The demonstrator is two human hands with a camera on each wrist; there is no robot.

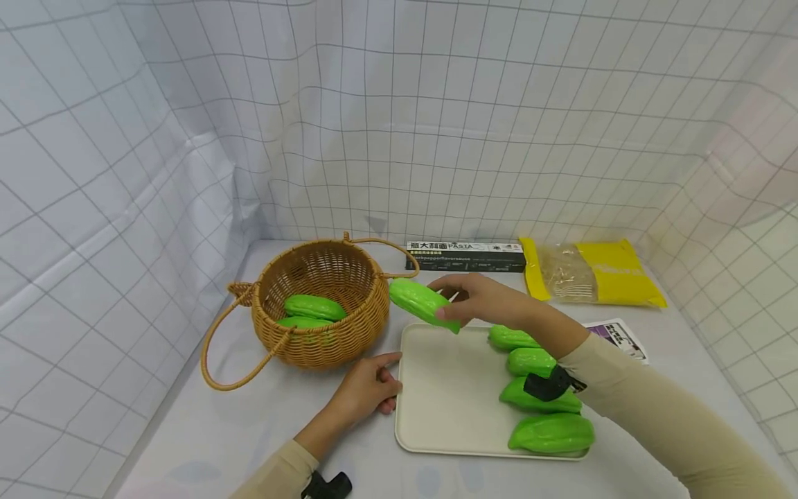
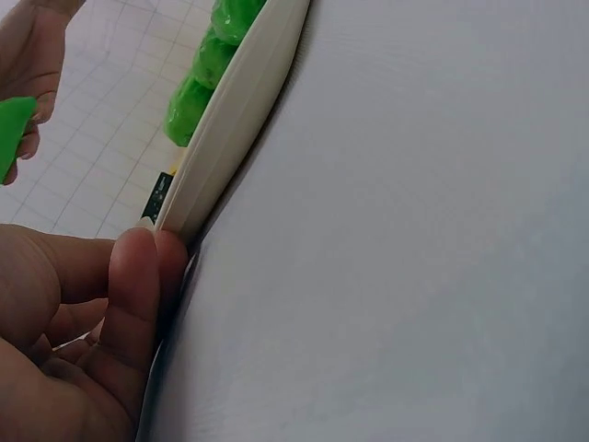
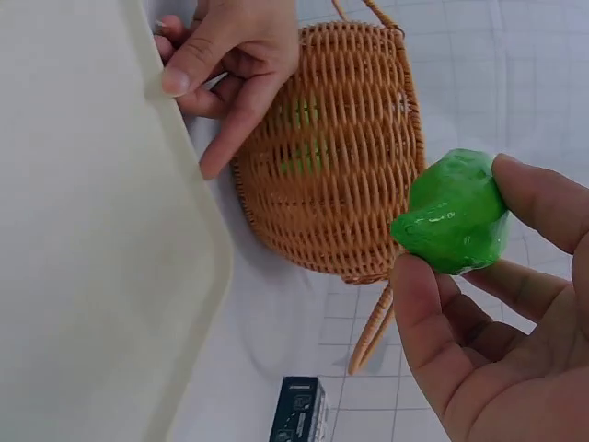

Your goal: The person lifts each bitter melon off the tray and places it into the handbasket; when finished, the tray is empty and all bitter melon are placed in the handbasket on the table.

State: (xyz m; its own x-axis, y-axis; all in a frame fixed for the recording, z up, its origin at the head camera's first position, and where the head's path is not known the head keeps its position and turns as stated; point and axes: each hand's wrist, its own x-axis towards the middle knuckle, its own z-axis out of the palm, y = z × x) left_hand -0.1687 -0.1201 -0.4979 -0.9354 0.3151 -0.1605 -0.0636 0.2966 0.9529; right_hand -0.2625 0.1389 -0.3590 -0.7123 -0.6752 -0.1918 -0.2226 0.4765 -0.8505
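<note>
My right hand (image 1: 464, 298) pinches a glossy green ridged star fruit (image 1: 420, 301) between thumb and fingers, raised between the wicker basket (image 1: 368, 333) and the off-white tray (image 1: 449, 416). In the right wrist view the star fruit (image 3: 456, 212) appears end-on, its pointed tip toward the camera. Two more star fruits (image 1: 314, 307) lie inside the basket. My left hand (image 1: 368, 384) holds the tray's left edge, its thumb at the rim and index finger stretched along the side. Several star fruits (image 1: 551, 433) line the tray's right side, partly hidden by my right forearm.
Behind the tray stands a black pasta box (image 1: 464, 258), with a yellow pasta bag (image 1: 592, 274) to its right. A printed card (image 1: 617, 337) lies beside the tray, partly behind my sleeve. The basket's handles (image 1: 215, 346) stick out left and right. Gridded white cloth walls (image 1: 461, 138) enclose the table.
</note>
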